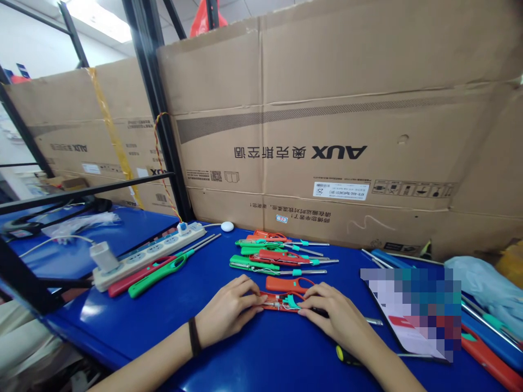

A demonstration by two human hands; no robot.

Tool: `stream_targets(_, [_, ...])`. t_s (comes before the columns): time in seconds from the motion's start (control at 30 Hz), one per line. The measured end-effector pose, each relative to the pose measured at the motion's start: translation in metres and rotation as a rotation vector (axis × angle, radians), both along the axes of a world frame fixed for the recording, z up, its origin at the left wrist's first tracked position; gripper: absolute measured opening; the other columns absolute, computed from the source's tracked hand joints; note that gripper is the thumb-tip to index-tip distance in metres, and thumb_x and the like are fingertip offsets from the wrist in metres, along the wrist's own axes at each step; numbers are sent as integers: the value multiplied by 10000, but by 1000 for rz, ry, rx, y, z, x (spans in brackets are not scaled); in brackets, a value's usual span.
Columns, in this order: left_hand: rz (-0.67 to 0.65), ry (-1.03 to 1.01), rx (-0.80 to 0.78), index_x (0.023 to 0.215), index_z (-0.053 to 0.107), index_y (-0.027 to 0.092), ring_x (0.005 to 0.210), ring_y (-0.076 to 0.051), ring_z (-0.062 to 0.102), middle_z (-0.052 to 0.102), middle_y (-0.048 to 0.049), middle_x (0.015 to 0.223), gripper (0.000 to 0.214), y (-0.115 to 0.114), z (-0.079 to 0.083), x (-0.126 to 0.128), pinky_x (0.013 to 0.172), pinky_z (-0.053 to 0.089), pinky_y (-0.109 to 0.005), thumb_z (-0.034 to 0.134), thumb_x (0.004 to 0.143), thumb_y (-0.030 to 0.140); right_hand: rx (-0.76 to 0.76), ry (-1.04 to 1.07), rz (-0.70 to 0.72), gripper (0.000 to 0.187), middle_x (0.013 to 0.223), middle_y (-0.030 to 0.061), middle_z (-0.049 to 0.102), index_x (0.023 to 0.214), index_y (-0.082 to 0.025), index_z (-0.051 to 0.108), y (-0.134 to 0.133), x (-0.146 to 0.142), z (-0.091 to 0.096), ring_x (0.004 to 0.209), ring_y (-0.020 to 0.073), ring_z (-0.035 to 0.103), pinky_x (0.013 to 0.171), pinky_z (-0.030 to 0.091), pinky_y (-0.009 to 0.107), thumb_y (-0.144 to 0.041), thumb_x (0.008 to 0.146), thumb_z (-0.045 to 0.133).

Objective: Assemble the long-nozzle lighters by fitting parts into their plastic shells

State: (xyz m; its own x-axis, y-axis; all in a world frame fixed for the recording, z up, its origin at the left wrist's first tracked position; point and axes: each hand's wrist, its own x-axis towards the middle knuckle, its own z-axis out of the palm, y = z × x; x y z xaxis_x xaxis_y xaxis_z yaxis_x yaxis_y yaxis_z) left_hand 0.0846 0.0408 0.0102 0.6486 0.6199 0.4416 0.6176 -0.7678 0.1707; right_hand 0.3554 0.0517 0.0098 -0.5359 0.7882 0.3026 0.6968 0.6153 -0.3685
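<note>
An opened red gas lighter lies between my two hands on the blue table, its inner parts and a teal trigger showing. My left hand pinches its left end with thumb and fingers. At the other end, by the trigger, my right hand is closed on the lighter body. Something dark shows under the right fingers, and a metal tube end sticks out past that hand; how they connect is hidden. Just behind lies an orange-red handle shell. Further back are several red and green lighters with metal tubes.
A white power strip with plugs stands at left, with red and green lighters beside it. A phone or tablet lies right, near a yellow-black screwdriver. More lighters are far right. A large cardboard sheet rises behind.
</note>
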Motion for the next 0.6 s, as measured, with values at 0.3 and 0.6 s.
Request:
stream_targets(0.3, [-24,33,54,1163,612,237,872,-179,585,639,-61,1018,248,1,1,-7,781,521,-289,494,947,211,39,30,-35,95,920,3,703,900,-279,728,-2,-1,2,877,190,627,785,491,290,-256,825,673])
stream_targets(0.6, [-77,-4,43,1031,648,237,906,-184,596,656,-35,972,175,-24,17,11,972,423,-390,556,886,204,133,147,-347,302,825,34,682,806,-240,629,3,20,19,824,232,626,811,435,367,-398,953,418])
